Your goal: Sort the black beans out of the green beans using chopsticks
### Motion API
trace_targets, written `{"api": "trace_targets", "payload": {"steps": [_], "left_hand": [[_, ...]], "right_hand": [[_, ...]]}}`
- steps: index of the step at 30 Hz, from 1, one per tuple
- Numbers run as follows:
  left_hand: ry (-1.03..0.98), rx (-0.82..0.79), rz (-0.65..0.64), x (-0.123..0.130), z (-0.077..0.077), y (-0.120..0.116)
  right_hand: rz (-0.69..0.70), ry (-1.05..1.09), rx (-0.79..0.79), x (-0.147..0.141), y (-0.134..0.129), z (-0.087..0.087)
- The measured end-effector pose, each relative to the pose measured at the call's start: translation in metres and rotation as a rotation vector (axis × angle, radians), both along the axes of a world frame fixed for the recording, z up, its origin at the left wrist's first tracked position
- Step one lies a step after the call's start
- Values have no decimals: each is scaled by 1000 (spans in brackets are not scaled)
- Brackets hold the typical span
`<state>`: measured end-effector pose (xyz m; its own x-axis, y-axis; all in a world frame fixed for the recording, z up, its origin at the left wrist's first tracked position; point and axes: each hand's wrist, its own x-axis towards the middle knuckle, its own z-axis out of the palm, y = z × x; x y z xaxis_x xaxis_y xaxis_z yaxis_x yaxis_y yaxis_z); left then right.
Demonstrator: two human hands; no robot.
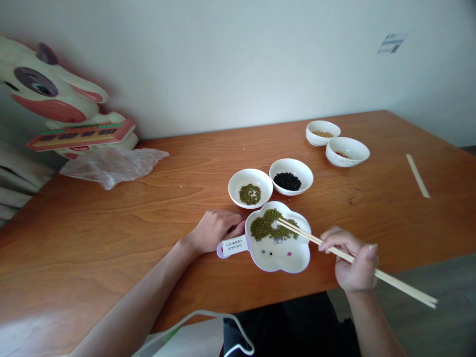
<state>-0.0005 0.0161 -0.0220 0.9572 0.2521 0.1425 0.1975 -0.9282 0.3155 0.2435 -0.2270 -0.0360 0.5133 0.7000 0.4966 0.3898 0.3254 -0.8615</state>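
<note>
My right hand [351, 258] is closed around a pair of wooden chopsticks [329, 248]. Their tips reach into a white flower-shaped dish [282, 265] with a purple rim, among green mung beans [262, 227]. My left hand [217, 230] lies on the table with fingers curled against the dish's left edge, just behind its labelled handle [235, 245]; its fingertips are partly hidden. Behind the dish, a white bowl [251, 174] holds more mung beans. Touching it on the right, a second white bowl [303, 171] holds black beans [287, 181].
Two more white bowls [323, 125] [353, 145] with small contents stand at the back right. A light strip [418, 176] lies farther right. At the back left are a cow-shaped toy keyboard [87, 134] and a clear plastic bag [115, 166]. A white cable [208, 313] hangs near the front edge.
</note>
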Motion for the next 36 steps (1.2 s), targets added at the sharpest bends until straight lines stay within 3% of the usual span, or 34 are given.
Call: {"api": "trace_targets", "payload": {"steps": [8, 18, 23, 28, 32, 36], "left_hand": [[-9, -3, -7, -1, 2, -1], [2, -19, -8, 0, 0, 0], [-3, -17, -2, 0, -1, 0], [-9, -12, -6, 0, 1, 0], [-21, -33, -11, 0, 3, -1], [-16, -21, -5, 0, 2, -1]], "right_hand": [[-132, -1, 168, -14, 36, 25], [-43, -101, -16, -20, 75, 35], [-76, -44, -14, -15, 60, 23], [-65, 15, 1, -12, 22, 19], [25, 18, -98, -13, -8, 25], [99, 0, -223, -16, -21, 27]]}}
